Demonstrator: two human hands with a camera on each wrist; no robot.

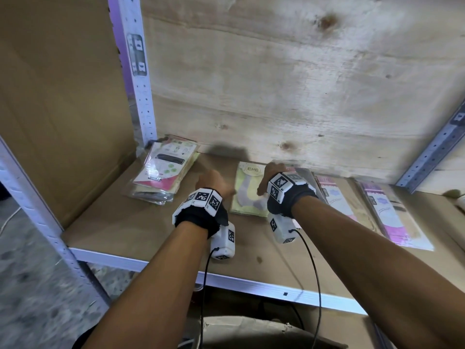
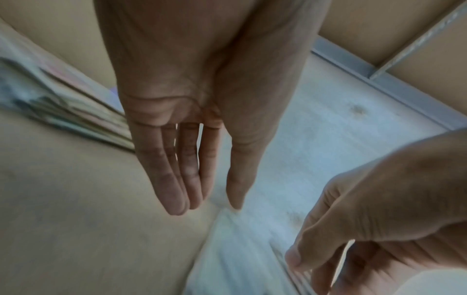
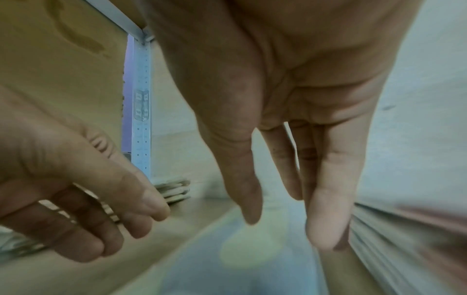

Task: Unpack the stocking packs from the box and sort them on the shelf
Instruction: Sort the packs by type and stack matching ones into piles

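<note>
A pale green stocking pack (image 1: 247, 190) marked ENE lies flat on the brown shelf board (image 1: 130, 222), on top of a small pile. My left hand (image 1: 214, 182) hovers at its left edge with straight fingers (image 2: 177, 179) and holds nothing. My right hand (image 1: 270, 177) is at the pack's right edge, fingers (image 3: 326, 209) straight and pointing down, also holding nothing. The pack (image 3: 240, 249) shows blurred under both hands. The box is mostly out of view.
A stack of packs (image 1: 163, 172) lies at the shelf's left by the white upright post (image 1: 141, 79). Pink and purple packs (image 1: 334, 195) (image 1: 392, 212) lie to the right. A plywood back wall (image 1: 289, 84) closes the shelf. A cardboard flap (image 1: 251, 331) shows below the shelf.
</note>
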